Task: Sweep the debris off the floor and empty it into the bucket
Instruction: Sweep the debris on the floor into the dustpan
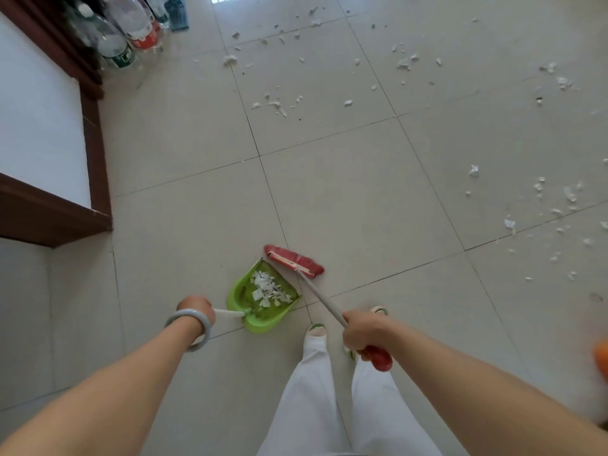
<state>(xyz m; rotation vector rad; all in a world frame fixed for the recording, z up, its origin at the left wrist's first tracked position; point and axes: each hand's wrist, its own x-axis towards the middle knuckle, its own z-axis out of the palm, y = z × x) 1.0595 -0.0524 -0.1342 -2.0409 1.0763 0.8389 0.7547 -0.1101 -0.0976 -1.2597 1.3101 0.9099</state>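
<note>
Debris (404, 63) in white papery scraps, mostly strewn over the far and right parts of the floor (329, 192), well apart from the tools, plus a small heap (266, 289) already sitting in the green dustpan (263, 320) just ahead of the feet. No bucket in view anywhere, so no telling the length of the carry. Biggest worry: tipping that loaded pan while walking or reaching for the next patch and dumping the heap straight back out. Light scraps, open front lip, easy spill. Next worry: a hard flick of the red broom (293, 260), sitting right at the pan's mouth, scattering flakes instead of gathering them. Right hand (360, 334) wrapped round the broom's handle near its red end, fingers curled tight. Left hand (194, 309) closed round the dustpan's white handle, back of the hand up, fingertips hidden. Glossy pale tiles with thin dark grout lines and a bit of glare up top, probably slick, so easy skating for light scraps. White wall with dark brown trim (95, 153) along the left, clear plastic bottles (121, 37) bunched at its far end, worth not clipping with the broom. Blurry orange something at the right edge, can't tell what.
</note>
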